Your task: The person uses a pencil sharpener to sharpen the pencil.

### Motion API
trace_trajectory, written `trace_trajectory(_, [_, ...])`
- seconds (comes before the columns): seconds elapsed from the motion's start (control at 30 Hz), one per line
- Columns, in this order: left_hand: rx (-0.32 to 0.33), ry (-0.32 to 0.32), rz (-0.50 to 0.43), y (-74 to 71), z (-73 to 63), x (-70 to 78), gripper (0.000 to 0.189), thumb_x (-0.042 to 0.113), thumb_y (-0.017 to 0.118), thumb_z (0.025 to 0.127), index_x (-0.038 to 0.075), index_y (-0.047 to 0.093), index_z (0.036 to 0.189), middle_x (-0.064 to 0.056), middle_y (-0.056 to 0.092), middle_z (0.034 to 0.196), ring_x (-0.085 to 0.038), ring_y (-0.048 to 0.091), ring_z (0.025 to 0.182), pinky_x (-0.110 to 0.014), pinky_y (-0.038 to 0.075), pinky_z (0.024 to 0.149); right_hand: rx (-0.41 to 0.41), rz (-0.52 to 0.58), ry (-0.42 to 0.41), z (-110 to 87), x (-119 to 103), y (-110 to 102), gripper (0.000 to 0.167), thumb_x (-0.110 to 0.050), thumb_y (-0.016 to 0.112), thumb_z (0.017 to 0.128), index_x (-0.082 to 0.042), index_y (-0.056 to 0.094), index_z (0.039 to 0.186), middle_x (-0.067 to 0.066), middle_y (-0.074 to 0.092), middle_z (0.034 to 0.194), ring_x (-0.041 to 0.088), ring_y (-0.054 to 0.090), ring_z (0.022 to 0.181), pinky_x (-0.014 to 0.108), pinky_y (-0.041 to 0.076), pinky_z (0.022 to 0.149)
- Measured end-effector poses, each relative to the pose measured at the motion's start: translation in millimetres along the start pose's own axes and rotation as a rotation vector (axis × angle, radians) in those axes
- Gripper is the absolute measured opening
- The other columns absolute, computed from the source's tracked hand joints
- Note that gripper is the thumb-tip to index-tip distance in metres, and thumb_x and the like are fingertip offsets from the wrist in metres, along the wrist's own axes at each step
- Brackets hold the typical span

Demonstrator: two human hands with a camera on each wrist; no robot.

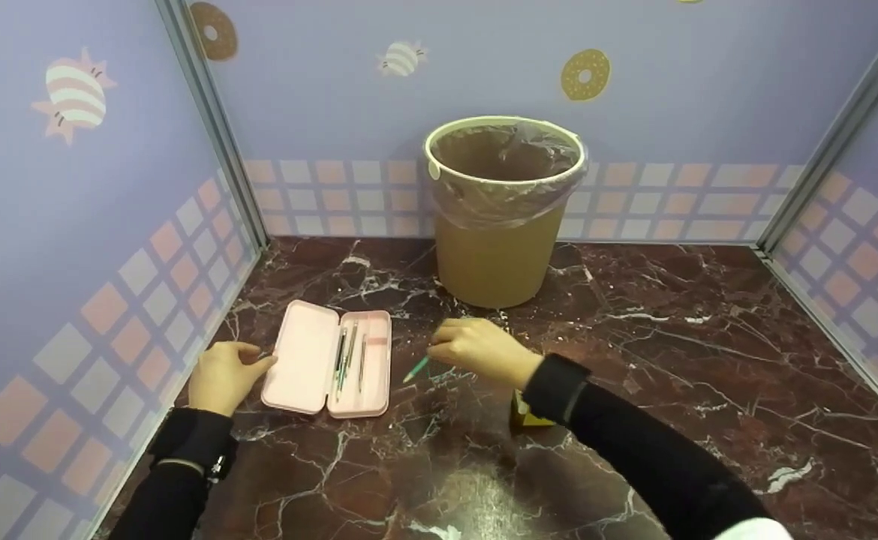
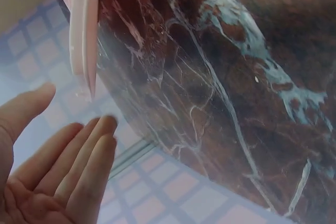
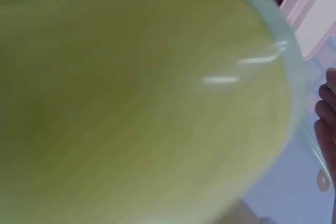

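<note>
My right hand pinches a green pencil above the tabletop, its tip slanting down to the left. Left of it lies an open pink pencil case with several slim pencils in its right half. Beside the lid's outer edge is my left hand. In the left wrist view, that hand has extended fingers and nothing in its grasp, close to the pink case. A yellow box-like object stands under my right wrist, mostly hidden. A blurred yellow-green surface fills most of the right wrist view.
A tan wastebasket lined with a clear plastic bag stands against the back wall. Small pale crumbs lie on the dark marbled tabletop near its base. Patterned panels close in the left, back and right sides.
</note>
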State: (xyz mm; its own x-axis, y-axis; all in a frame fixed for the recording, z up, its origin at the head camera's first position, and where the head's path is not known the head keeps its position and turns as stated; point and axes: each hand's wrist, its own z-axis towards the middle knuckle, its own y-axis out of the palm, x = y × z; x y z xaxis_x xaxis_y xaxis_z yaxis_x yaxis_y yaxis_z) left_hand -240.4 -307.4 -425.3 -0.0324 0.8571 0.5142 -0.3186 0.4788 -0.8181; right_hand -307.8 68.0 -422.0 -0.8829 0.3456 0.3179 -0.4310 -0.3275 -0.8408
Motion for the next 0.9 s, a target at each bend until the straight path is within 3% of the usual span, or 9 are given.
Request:
trace_trajectory(0.2, [-0.113,-0.031,-0.022,-0.9,5.9,-5.4,0.039,0.026,0.076,0.089,-0.009,0.076,0.105,-0.025,0.078,0.093,-0.04,0.076,0.084,-0.048,0.057,0.07,-0.08,-0.029,-0.056,36.8,0,15,0.015,-0.015,0.066,0.093,-0.019,0.077,0.101,-0.005,0.077,0.104,0.011,0.069,0.096,0.022,0.058,0.082])
trace_trajectory(0.33, [-0.156,-0.051,-0.05,1.1,8.8,-5.9,0.037,0.025,0.076,0.089,-0.01,0.075,0.104,-0.023,0.078,0.088,-0.029,0.076,0.069,-0.032,0.052,0.057,-0.126,-0.06,-0.084,59.6,-2,20,0.014,-0.015,0.063,0.094,-0.02,0.076,0.094,-0.006,0.075,0.097,0.011,0.067,0.09,0.023,0.056,0.076])
trace_trajectory(0.43, [-0.171,-0.053,-0.057,3.1,11.5,-6.5,0.035,0.023,0.076,0.088,-0.009,0.076,0.102,-0.023,0.078,0.088,-0.02,0.073,0.064,-0.026,0.048,0.055,-0.158,-0.102,-0.108,74.3,-4,24,0.016,-0.012,0.063,0.093,-0.021,0.075,0.088,-0.007,0.073,0.09,0.01,0.065,0.084,0.022,0.055,0.072])
trace_trajectory(0.6, [-0.188,-0.06,-0.066,4.1,14.2,-8.0,0.031,0.016,0.076,0.086,-0.01,0.075,0.102,-0.025,0.078,0.089,-0.02,0.073,0.062,-0.027,0.049,0.055,-0.178,-0.273,-0.22,93.8,-8,40,0.022,-0.01,0.062,0.092,-0.026,0.073,0.081,-0.011,0.071,0.091,0.007,0.065,0.084,0.019,0.054,0.07])
trace_trajectory(0.73, [-0.185,-0.067,-0.071,3.9,14.4,-8.2,0.029,0.014,0.077,0.085,-0.009,0.076,0.102,-0.025,0.078,0.089,-0.02,0.073,0.061,-0.028,0.05,0.054,-0.135,-0.383,-0.303,104.6,-9,60,0.027,-0.011,0.06,0.092,-0.029,0.072,0.075,-0.014,0.07,0.087,0.005,0.064,0.084,0.019,0.053,0.069])
trace_trajectory(0.9, [-0.175,-0.059,-0.077,4.1,14.3,-7.6,0.028,0.014,0.077,0.086,-0.008,0.076,0.101,-0.025,0.078,0.09,-0.025,0.075,0.066,-0.03,0.053,0.057,-0.137,-0.432,-0.319,110.0,-6,78,0.03,-0.016,0.058,0.094,-0.031,0.072,0.072,-0.015,0.071,0.084,0.006,0.065,0.078,0.02,0.051,0.063])
